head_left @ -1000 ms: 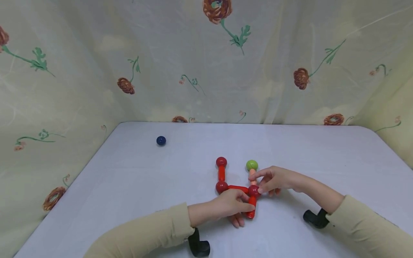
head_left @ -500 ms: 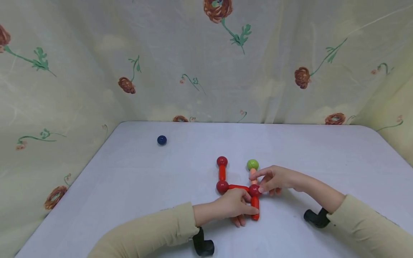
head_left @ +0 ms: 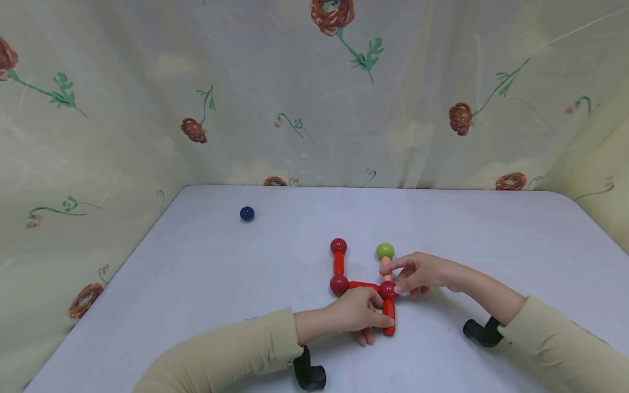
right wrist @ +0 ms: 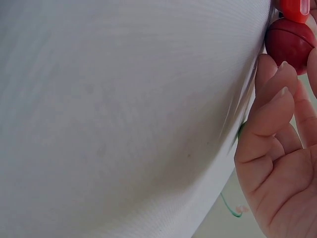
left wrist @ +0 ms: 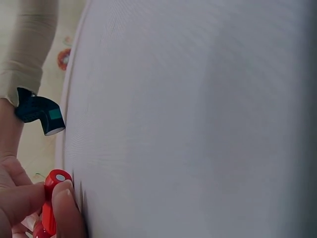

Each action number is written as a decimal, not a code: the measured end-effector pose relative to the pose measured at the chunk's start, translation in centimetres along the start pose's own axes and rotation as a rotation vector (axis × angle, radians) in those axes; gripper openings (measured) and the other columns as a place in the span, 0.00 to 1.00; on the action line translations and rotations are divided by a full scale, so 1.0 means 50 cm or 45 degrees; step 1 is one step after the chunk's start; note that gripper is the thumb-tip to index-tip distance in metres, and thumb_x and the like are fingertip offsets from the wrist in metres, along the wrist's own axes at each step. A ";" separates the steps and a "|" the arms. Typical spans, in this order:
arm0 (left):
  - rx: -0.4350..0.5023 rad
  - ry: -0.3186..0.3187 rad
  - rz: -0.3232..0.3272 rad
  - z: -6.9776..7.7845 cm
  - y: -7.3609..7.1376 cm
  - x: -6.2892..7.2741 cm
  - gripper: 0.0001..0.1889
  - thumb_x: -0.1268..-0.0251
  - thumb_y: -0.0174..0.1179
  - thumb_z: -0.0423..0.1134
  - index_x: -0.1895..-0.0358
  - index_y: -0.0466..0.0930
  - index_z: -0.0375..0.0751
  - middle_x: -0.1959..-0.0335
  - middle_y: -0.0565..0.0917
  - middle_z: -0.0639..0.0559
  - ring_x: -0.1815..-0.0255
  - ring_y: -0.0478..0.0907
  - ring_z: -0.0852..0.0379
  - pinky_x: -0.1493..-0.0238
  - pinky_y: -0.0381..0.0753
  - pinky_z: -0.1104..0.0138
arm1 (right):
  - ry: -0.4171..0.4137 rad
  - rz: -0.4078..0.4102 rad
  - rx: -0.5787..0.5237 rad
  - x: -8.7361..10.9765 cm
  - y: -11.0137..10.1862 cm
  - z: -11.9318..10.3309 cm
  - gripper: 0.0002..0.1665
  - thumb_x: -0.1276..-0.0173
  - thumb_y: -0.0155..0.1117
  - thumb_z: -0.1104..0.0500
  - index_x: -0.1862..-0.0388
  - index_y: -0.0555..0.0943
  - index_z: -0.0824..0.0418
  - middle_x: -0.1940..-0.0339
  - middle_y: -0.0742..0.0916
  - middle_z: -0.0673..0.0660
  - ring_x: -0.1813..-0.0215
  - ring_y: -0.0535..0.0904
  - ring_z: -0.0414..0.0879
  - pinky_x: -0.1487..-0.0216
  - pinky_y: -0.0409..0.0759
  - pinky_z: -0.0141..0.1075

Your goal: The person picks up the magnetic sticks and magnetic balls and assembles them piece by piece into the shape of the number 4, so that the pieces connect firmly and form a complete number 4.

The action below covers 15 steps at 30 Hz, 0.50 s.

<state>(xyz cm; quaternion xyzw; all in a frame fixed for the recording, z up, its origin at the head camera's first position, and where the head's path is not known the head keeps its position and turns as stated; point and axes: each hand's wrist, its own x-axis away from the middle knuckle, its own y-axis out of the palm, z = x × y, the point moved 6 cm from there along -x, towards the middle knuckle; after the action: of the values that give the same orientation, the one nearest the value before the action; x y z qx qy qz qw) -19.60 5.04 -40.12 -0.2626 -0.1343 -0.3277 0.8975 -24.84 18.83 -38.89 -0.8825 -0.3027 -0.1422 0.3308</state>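
Observation:
A frame of toy balls and rods lies on the white table in the head view. My left hand pinches the nearest red rod by its near end between thumb and fingers. In the left wrist view that rod's end shows a pale round spot. The rod's far end meets a red ball, which my right hand holds with thumb and fingers. My right index finger touches the pink rod behind, which leads to a green ball. A sideways red rod is partly hidden by my left hand.
Left of the hands, another red ball joins an upright-pointing red rod topped by a red ball. A loose dark blue ball sits at the table's back left. Flowered cloth hangs behind.
My left hand has shifted slightly right with the near red rod, which slanted before and now points nearly straight toward me. My right hand has stayed about where it was.

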 end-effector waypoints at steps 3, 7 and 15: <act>-0.005 -0.005 0.003 0.000 -0.001 0.000 0.10 0.45 0.64 0.40 0.67 0.72 0.44 0.86 0.76 0.49 0.90 0.72 0.58 0.86 0.72 0.74 | -0.004 -0.002 -0.003 0.000 0.000 -0.001 0.27 0.42 0.65 0.58 0.43 0.74 0.60 0.74 0.81 0.52 0.78 0.73 0.43 0.76 0.70 0.30; -0.012 -0.004 0.004 0.000 -0.001 0.001 0.10 0.45 0.65 0.40 0.66 0.72 0.43 0.86 0.76 0.49 0.90 0.72 0.58 0.87 0.72 0.73 | -0.006 -0.004 -0.008 0.001 0.000 -0.002 0.27 0.42 0.65 0.59 0.43 0.74 0.60 0.74 0.81 0.52 0.78 0.73 0.43 0.77 0.70 0.30; -0.023 -0.022 -0.010 0.000 -0.005 0.002 0.10 0.44 0.64 0.41 0.64 0.74 0.42 0.84 0.77 0.49 0.90 0.73 0.57 0.87 0.72 0.73 | -0.015 -0.009 -0.013 0.001 0.001 0.000 0.26 0.42 0.65 0.59 0.43 0.74 0.60 0.73 0.81 0.52 0.78 0.73 0.44 0.76 0.70 0.30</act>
<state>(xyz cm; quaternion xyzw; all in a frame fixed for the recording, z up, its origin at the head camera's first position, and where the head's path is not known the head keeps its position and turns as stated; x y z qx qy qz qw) -19.70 4.80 -40.00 -0.2732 -0.1401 -0.3300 0.8927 -24.78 18.83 -38.88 -0.8839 -0.3070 -0.1396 0.3241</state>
